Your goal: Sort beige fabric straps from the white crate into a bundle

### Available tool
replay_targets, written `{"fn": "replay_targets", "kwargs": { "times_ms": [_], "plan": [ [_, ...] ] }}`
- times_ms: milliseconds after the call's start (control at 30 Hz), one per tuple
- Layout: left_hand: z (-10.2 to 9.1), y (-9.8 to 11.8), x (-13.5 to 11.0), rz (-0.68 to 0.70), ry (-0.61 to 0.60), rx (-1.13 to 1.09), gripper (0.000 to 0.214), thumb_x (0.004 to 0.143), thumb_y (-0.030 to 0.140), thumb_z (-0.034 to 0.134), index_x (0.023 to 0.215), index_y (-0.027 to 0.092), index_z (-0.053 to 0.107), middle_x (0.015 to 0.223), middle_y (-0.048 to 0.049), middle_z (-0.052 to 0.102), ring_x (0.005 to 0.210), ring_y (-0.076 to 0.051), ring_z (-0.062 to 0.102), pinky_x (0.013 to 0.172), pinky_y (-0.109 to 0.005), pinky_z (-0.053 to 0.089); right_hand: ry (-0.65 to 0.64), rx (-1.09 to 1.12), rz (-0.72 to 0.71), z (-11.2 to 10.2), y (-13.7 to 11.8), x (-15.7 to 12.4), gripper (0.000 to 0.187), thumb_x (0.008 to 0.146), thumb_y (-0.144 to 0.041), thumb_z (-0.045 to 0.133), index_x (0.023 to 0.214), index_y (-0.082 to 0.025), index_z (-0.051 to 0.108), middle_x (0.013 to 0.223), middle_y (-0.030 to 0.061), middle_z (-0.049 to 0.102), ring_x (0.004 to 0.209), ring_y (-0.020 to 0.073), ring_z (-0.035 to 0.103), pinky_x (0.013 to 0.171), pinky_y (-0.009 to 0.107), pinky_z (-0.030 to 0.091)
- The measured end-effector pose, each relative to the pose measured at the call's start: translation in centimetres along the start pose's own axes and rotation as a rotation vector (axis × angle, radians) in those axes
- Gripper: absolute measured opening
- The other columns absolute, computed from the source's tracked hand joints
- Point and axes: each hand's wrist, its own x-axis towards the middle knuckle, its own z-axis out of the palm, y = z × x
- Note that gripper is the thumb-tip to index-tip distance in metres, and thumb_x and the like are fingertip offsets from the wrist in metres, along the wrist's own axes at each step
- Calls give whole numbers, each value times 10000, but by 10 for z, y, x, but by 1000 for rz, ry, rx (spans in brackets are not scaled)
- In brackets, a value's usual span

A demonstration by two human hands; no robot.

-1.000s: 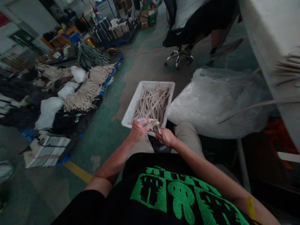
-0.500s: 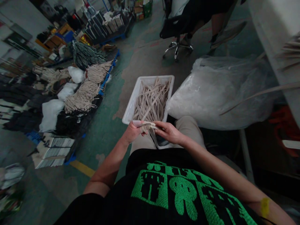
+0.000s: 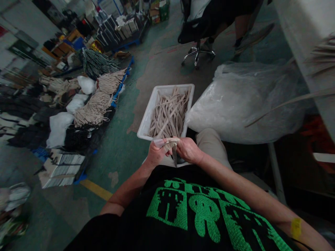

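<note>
Between my two hands is a beige fabric strap (image 3: 172,143), bunched or looped, with one end hanging down toward my lap. My left hand (image 3: 156,152) pinches its left side, and something pale and translucent covers the thumb or fingertip there. Closed around the right side of the strap is my right hand (image 3: 188,150); its fingertips are partly hidden. Just beyond my hands, a white plastic bin (image 3: 145,120) holds a tangled heap of similar beige straps (image 3: 170,111). The bin's near end lies under my hands and between my legs.
A large clear plastic bag (image 3: 243,104) bulges at the right, beside a table (image 3: 295,42) with more strips. On the left, a blue pallet (image 3: 121,82) carries bundled straps and white bags. Ahead, a person sits on a black wheeled chair (image 3: 195,31).
Both hands have come slightly nearer my body, and the right fingers have curled in from stretched to closed around the strap. The hanging end has swung a little to the right.
</note>
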Motion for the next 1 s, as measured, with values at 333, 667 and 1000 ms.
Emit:
{"fn": "replay_targets", "kwargs": {
  "times_ms": [333, 667, 1000],
  "plan": [
    [7, -9, -1, 3, 150, -226, 341, 698, 473, 762, 792, 146, 732, 478, 31, 545, 424, -71, 423, 430, -215, 335, -43, 32, 30, 1, -5, -5, 327, 1024, -337, 352, 1092, -157, 616, 792, 90, 733, 665, 199, 642, 601, 286, 303],
    [-1, -2, -1, 20, 188, -220, 285, 721, 430, 751, 785, 154, 727, 510, 24, 571, 459, -74, 461, 456, -201, 356, -97, -12, 112, 39, 32, -20, 286, 1025, -345, 382, 957, -196, 617, 736, 71, 703, 684, 222, 650, 620, 292, 360],
    [-3, 2, 20, -37, 60, 38, 237, 730, 375, 735, 751, 138, 741, 534, 19, 611, 473, -79, 497, 490, -205, 425, 329, 139, 64, 16, 12, -23, 200, 963, -335, 542, 1052, -197, 656, 1056, 116, 697, 973, 243, 638, 853, 344, 487]
  ]
}}
